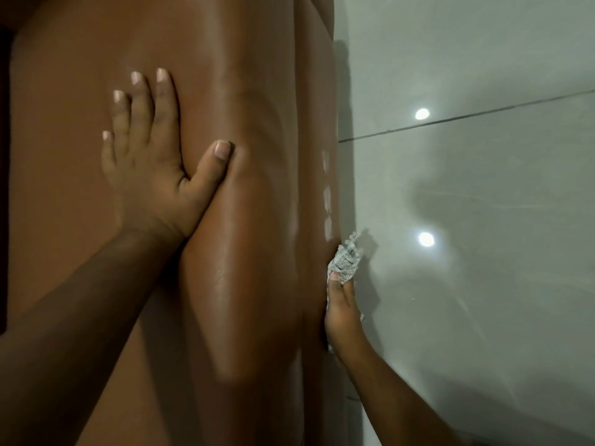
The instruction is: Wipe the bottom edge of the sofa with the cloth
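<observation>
A brown leather sofa [264, 130] fills the left and middle of the head view. Its bottom edge [333, 188] runs top to bottom where it meets the floor. My left hand [151, 169] lies flat on the seat cushion, fingers spread, the thumb pressed into the cushion's front fold. My right hand [343, 313] is low against the sofa's bottom edge and grips a crumpled grey-white cloth [346, 259], which sticks out past the fingertips and touches the edge. Part of the cloth is hidden inside the hand.
Glossy pale grey floor tiles [483, 220] take up the right side, crossed by a dark grout line [467, 117] and showing two round light reflections. A dark shadowed strip [3, 188] runs down the far left border.
</observation>
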Tool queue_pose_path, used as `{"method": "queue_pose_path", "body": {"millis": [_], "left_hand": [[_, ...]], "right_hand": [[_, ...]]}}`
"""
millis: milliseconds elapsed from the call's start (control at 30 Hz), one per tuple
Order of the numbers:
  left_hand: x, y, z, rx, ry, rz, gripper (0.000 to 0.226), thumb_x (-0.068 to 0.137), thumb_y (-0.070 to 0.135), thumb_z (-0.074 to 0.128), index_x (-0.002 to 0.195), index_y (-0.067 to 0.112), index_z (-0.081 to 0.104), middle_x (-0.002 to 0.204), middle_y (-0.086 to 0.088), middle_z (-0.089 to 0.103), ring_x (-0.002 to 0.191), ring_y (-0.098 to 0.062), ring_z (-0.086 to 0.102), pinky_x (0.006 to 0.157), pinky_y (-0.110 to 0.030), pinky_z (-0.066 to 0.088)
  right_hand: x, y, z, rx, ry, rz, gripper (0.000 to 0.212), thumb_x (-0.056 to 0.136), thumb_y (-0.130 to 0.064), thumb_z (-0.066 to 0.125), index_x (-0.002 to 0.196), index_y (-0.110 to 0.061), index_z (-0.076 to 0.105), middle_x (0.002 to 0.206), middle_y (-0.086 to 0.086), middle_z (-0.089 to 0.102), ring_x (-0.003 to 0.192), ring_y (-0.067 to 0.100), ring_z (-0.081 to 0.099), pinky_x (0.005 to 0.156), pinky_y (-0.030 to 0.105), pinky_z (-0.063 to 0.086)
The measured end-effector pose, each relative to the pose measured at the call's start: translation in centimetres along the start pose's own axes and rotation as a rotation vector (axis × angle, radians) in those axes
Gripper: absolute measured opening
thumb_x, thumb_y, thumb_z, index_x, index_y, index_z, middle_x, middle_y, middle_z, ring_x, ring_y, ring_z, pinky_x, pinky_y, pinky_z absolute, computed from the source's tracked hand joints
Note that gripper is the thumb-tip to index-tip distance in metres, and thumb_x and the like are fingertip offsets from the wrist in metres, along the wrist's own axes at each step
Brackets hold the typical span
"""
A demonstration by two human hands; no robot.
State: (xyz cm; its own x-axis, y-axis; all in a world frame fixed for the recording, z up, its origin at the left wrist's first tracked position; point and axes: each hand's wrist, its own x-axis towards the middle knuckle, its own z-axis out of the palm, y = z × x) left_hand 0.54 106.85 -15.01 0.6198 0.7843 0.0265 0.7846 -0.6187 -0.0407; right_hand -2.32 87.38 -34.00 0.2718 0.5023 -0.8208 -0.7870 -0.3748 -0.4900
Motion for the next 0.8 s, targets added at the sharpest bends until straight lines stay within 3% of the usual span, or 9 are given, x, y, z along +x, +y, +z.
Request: {"method": "queue_pose_path", "body": {"millis": [67,133,200,367,533,600,667,733,800], "left_hand": [[-0.1,0.1,0.1,-0.009,0.006,-0.001,0.104,0.077,0.090,0.011,0.158,0.024,0.007,0.168,-0.007,0.006,0.155,-0.030,0.002,0.121,-0.058,0.007],[0.0,0.1,0.1,-0.003,0.013,-0.005,0.105,0.077,0.089,0.011,0.158,0.023,0.008,0.168,-0.008,0.007,0.154,-0.031,0.003,0.121,-0.058,0.007],[0.0,0.0,0.1,0.004,0.015,-0.009,0.105,0.077,0.089,0.011,0.158,0.022,0.009,0.168,-0.009,0.008,0.154,-0.031,0.003,0.121,-0.059,0.008],[0.1,-0.2,0.1,0.009,-0.003,-0.011,0.104,0.076,0.091,0.011,0.158,0.026,0.006,0.168,-0.006,0.006,0.155,-0.028,0.001,0.121,-0.058,0.007],[0.2,-0.1,-0.1,0.007,-0.010,-0.023,0.103,0.075,0.091,0.011,0.158,0.028,0.006,0.168,-0.004,0.005,0.155,-0.027,0.001,0.121,-0.059,0.007],[0.2,-0.1,0.0,0.010,-0.015,-0.020,0.103,0.076,0.091,0.011,0.158,0.028,0.006,0.168,-0.004,0.005,0.155,-0.027,0.000,0.121,-0.059,0.007],[0.2,-0.1,0.1,0.005,-0.013,-0.017,0.104,0.076,0.090,0.011,0.158,0.027,0.006,0.168,-0.005,0.005,0.155,-0.028,0.001,0.121,-0.059,0.007],[0.2,-0.2,0.1,0.000,-0.010,-0.017,0.103,0.077,0.090,0.012,0.158,0.026,0.007,0.168,-0.006,0.006,0.155,-0.029,0.002,0.121,-0.060,0.008],[0.1,-0.3,0.1,0.001,-0.010,-0.020,0.102,0.077,0.089,0.013,0.158,0.026,0.007,0.168,-0.007,0.006,0.154,-0.030,0.002,0.121,-0.060,0.008]], "right_hand": [[-0.3,-0.2,0.4,-0.005,-0.004,-0.062,0.095,0.087,-0.069,0.038,0.171,-0.026,0.022,0.181,-0.004,0.020,0.169,0.017,0.010,0.137,0.037,0.001],[-0.6,-0.9,1.3,-0.020,-0.036,-0.152,0.109,0.081,-0.090,0.039,0.171,-0.032,0.019,0.182,-0.009,0.017,0.170,0.015,0.006,0.138,0.053,0.005],[0.0,-1.8,2.2,-0.027,-0.055,-0.233,0.118,0.075,-0.103,0.032,0.171,-0.036,0.016,0.182,-0.011,0.014,0.170,0.015,0.003,0.137,0.057,0.004],[2.7,-4.2,1.8,-0.049,-0.038,-0.284,0.097,0.088,-0.075,0.032,0.172,-0.027,0.018,0.182,-0.007,0.014,0.169,0.015,0.005,0.139,0.051,0.005],[3.2,-2.3,0.7,0.005,-0.023,-0.105,0.096,0.085,-0.077,0.036,0.169,-0.031,0.028,0.178,-0.003,0.031,0.166,0.020,0.023,0.137,0.052,0.017],[2.1,-2.7,0.9,-0.028,0.004,-0.119,0.075,0.104,-0.060,0.039,0.169,-0.025,0.028,0.176,-0.002,0.033,0.166,0.021,0.024,0.136,0.037,0.014],[1.9,-3.2,1.4,-0.025,-0.001,-0.124,0.060,0.116,-0.043,0.035,0.171,-0.024,0.022,0.178,-0.005,0.023,0.169,0.018,0.010,0.128,0.025,0.005],[2.0,-4.9,2.2,-0.031,-0.020,-0.160,0.074,0.108,-0.065,0.034,0.172,-0.032,0.016,0.182,-0.010,0.011,0.169,0.013,-0.002,0.134,0.036,-0.005],[2.4,-6.5,3.4,-0.029,-0.034,-0.212,0.106,0.083,-0.098,0.029,0.170,-0.041,0.014,0.182,-0.015,0.014,0.169,0.011,0.002,0.138,0.053,0.003]]}}
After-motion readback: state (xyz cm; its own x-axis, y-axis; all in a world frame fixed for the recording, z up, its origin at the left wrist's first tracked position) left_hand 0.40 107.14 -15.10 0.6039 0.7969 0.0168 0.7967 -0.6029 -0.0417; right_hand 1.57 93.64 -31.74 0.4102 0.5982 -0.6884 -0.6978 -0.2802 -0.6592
